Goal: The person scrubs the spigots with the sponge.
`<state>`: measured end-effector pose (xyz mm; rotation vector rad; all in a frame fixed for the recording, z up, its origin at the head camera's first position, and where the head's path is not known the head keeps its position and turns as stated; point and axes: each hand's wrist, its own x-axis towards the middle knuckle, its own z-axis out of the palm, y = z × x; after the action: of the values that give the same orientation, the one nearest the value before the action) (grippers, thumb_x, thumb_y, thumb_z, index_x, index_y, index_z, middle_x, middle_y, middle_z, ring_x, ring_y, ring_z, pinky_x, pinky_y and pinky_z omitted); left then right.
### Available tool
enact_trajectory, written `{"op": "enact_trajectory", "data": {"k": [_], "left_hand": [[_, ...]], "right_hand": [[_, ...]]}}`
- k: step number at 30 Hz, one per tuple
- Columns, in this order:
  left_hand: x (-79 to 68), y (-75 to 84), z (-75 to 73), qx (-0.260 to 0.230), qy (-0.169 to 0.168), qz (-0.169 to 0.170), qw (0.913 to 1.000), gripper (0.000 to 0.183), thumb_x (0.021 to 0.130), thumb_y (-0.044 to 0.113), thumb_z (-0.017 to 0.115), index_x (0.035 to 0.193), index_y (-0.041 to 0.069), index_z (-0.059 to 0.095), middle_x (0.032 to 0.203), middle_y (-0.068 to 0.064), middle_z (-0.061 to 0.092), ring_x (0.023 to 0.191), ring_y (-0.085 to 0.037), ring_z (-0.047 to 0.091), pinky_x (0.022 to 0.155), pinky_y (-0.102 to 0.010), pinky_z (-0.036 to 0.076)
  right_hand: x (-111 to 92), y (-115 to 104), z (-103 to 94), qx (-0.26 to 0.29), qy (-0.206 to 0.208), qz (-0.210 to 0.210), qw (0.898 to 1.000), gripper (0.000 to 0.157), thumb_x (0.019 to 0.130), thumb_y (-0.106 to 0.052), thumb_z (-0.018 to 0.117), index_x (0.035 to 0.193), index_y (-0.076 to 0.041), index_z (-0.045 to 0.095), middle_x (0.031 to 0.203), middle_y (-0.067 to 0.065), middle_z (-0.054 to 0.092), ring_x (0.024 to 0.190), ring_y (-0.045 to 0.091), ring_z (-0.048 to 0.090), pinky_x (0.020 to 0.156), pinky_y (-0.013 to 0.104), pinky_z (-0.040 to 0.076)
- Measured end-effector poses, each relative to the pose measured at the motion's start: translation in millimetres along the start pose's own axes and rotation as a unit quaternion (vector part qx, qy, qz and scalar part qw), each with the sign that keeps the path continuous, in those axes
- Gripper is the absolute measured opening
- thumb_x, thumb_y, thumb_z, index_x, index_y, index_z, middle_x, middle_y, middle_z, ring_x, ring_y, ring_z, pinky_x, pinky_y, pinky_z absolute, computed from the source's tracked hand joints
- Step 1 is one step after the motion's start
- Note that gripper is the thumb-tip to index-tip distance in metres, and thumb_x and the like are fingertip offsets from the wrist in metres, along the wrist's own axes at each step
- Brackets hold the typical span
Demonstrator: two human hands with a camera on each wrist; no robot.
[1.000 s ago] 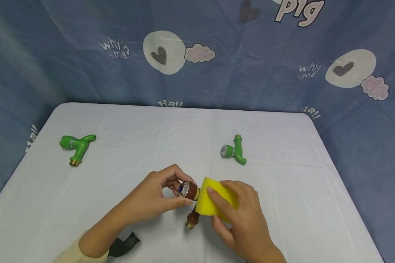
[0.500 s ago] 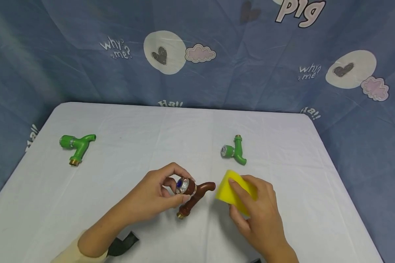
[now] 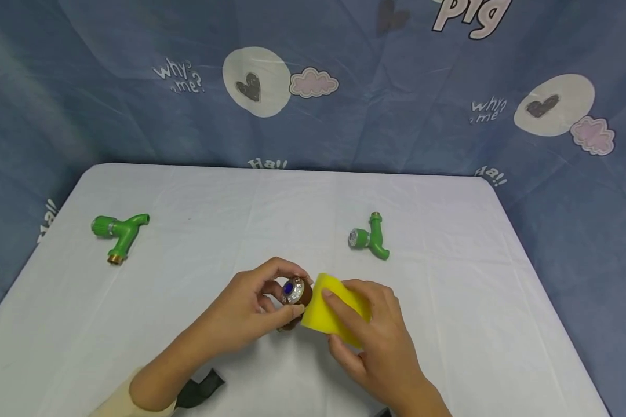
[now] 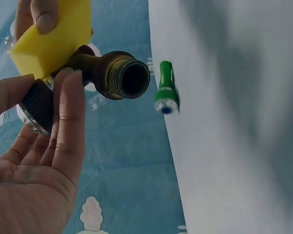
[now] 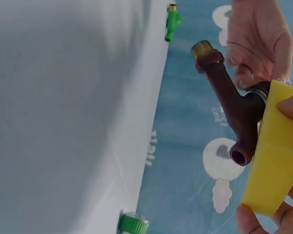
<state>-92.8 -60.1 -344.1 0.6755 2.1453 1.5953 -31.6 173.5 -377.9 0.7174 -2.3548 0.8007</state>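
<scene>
A brown faucet (image 5: 232,100) with a jewelled, blue-centred knob (image 3: 294,291) is held above the table by my left hand (image 3: 255,310), whose thumb and fingers pinch the knob. My right hand (image 3: 378,339) grips a yellow sponge (image 3: 331,310), laid against the faucet beside the knob. In the head view the sponge hides most of the faucet's body. The brass threaded end (image 4: 129,78) shows in the left wrist view, and the right wrist view shows the spout (image 5: 240,154) next to the sponge.
On the white-covered table (image 3: 229,231) lie two green faucets, a left one (image 3: 120,234) and a right one (image 3: 372,237). A black strap (image 3: 200,391) is by the left forearm. A blue printed curtain (image 3: 313,127) hangs behind the table.
The sponge moved right, off the faucet, half a second ago, baring its spout. Now it is back left against the faucet. The left hand has kept hold of the knob, tilting the faucet slightly.
</scene>
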Motion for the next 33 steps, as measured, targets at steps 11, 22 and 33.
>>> {"op": "enact_trajectory", "data": {"k": [11, 22, 33], "left_hand": [[0.3, -16.2, -3.8, 0.048, 0.036, 0.052, 0.9969, 0.038, 0.086, 0.020, 0.076, 0.117, 0.029, 0.058, 0.104, 0.013, 0.066, 0.078, -0.012, 0.062, 0.069, -0.029, 0.054], [0.3, -18.5, -11.7, 0.036, 0.044, 0.041, 0.9975, 0.037, 0.088, 0.027, 0.073, 0.120, 0.030, 0.056, 0.115, 0.011, 0.062, 0.086, -0.013, 0.062, 0.065, -0.030, 0.057], [3.2, -19.8, -4.4, 0.037, 0.033, 0.062, 0.9968, 0.041, 0.085, 0.020, 0.076, 0.120, 0.031, 0.057, 0.109, 0.013, 0.064, 0.079, -0.013, 0.062, 0.071, -0.030, 0.055]], "right_hand": [[-4.5, 10.8, -0.1, -0.047, -0.017, 0.015, 0.999, 0.043, 0.081, -0.023, 0.057, 0.123, -0.019, 0.067, 0.120, 0.014, 0.055, 0.104, 0.033, 0.049, 0.084, 0.047, 0.038], [-15.9, 25.3, -10.6, -0.060, -0.017, 0.049, 0.997, 0.045, 0.080, -0.023, 0.057, 0.124, -0.017, 0.066, 0.120, 0.014, 0.055, 0.106, 0.034, 0.048, 0.086, 0.042, 0.036], [-2.9, 11.2, -15.4, -0.003, -0.010, 0.040, 0.999, 0.041, 0.093, -0.036, 0.055, 0.128, -0.015, 0.062, 0.126, 0.013, 0.053, 0.110, 0.030, 0.046, 0.086, 0.032, 0.041]]}}
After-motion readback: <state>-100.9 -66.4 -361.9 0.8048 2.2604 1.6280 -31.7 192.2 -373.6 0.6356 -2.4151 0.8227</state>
